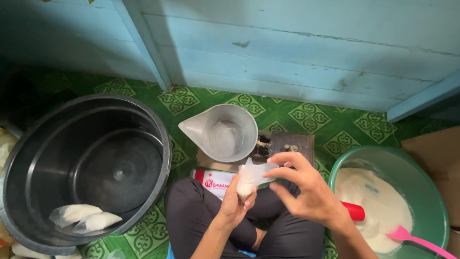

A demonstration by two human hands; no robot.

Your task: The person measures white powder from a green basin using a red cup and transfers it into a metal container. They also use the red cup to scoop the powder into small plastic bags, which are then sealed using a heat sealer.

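small bag [250, 176] of white powder | both hands: left hand [235, 201], right hand [306, 189]

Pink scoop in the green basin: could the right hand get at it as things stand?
Probably yes, once freed. The pink scoop lies in the green basin beside the right hand, nothing over it. But that hand's grip is on the small powder bag, shared with the left hand.

Home floor used for small-scale food packing: green patterned vinyl floor [306, 117], painted blue plank wall [297, 52], black tub [86, 168] left, green basin [426, 192] of white powder [378, 201] right.
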